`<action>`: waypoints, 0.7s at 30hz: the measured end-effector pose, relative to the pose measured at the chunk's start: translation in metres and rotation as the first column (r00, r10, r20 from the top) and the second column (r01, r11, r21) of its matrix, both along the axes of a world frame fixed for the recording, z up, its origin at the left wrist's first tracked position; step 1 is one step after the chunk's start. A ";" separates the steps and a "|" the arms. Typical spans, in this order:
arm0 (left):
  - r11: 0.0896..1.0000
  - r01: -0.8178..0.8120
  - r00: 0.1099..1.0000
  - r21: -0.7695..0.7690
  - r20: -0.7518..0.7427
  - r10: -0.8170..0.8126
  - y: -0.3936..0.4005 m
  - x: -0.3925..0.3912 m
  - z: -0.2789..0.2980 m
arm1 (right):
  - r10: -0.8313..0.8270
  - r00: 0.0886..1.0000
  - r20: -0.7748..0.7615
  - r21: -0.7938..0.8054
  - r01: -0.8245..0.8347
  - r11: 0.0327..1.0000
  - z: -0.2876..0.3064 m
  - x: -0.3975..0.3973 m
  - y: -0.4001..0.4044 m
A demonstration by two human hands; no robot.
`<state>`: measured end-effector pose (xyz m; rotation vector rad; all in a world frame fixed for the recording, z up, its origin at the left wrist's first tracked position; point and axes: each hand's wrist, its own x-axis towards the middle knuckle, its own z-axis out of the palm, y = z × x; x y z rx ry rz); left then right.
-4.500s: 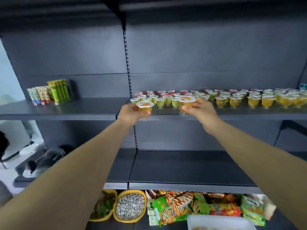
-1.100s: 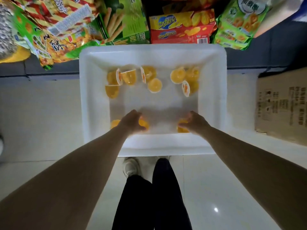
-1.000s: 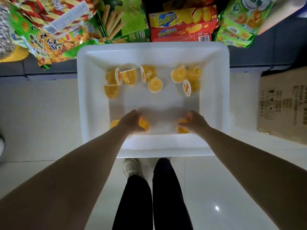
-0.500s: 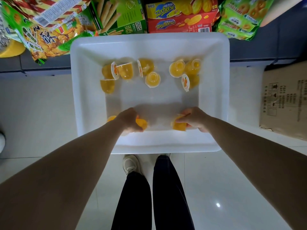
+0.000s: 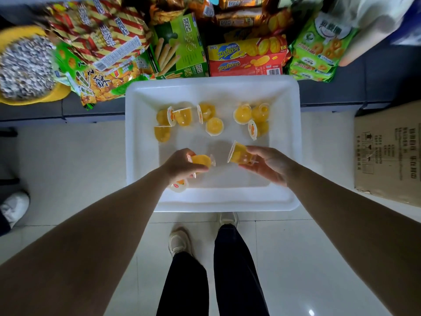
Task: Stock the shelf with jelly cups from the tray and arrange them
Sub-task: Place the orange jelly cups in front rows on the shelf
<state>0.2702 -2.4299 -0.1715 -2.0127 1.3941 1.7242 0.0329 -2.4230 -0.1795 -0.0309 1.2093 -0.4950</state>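
Below, seen from head height, a white rectangular plastic tray (image 5: 284, 142) sits on pale floor tiles. The left hand (image 5: 180, 164) grips a clear plastic cup of orange jelly (image 5: 200, 160) lying sideways, with a second cup (image 5: 178, 185) showing just beneath that hand. The right hand (image 5: 268, 165) pinches another tilted orange jelly cup (image 5: 239, 153). More loose cups (image 5: 214, 126) lie scattered at the tray's far end, near colourful snack packets (image 5: 246, 58). A brown cardboard box (image 5: 387, 156) stands to the right.
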 end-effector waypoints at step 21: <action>0.780 -0.582 0.783 -0.228 -0.416 0.462 0.020 0.105 0.271 | -0.019 0.997 0.077 -0.544 0.058 0.837 0.287 0.127 0.028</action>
